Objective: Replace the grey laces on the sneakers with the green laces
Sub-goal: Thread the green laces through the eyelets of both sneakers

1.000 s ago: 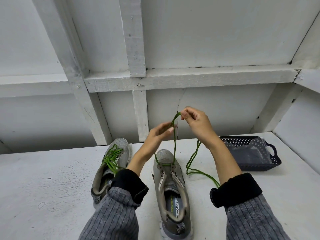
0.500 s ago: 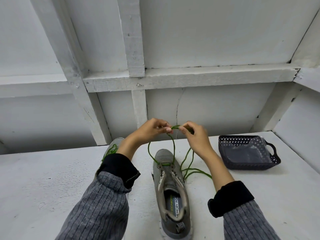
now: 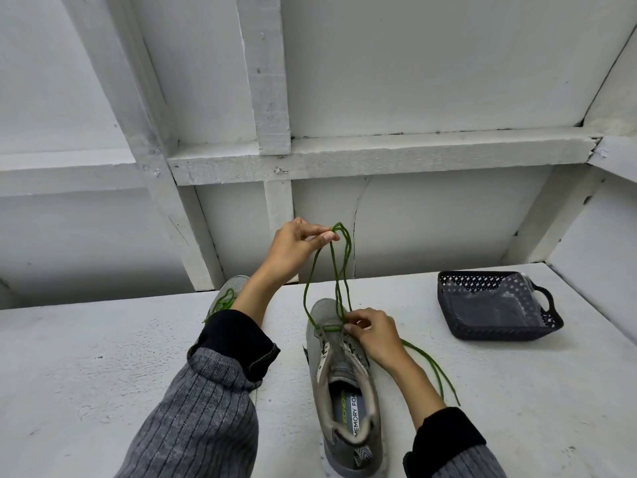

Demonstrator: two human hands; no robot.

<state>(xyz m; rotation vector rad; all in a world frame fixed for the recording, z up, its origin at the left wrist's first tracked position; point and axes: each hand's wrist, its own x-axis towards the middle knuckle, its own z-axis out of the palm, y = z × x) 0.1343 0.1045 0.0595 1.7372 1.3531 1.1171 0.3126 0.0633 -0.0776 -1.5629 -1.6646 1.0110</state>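
A grey sneaker (image 3: 344, 391) lies in the middle of the white table, toe away from me, with a green lace (image 3: 339, 270) threaded across its front eyelets. My left hand (image 3: 296, 246) is raised above the toe and pinches the lace strands, which hang down to the shoe. My right hand (image 3: 370, 331) rests on the shoe's front eyelets, fingers pinched on the lace there. The lace's loose ends (image 3: 434, 367) trail on the table to the right. A second grey sneaker (image 3: 229, 291) with green laces lies behind my left forearm, mostly hidden.
A dark perforated plastic basket (image 3: 496, 334) with a handle stands at the right, holding a clear plastic bag. A white panelled wall with wooden beams runs along the table's far edge and right side.
My left hand has risen, lifting the lace strands. My right hand has dropped from the lace top down to the shoe's front eyelets.
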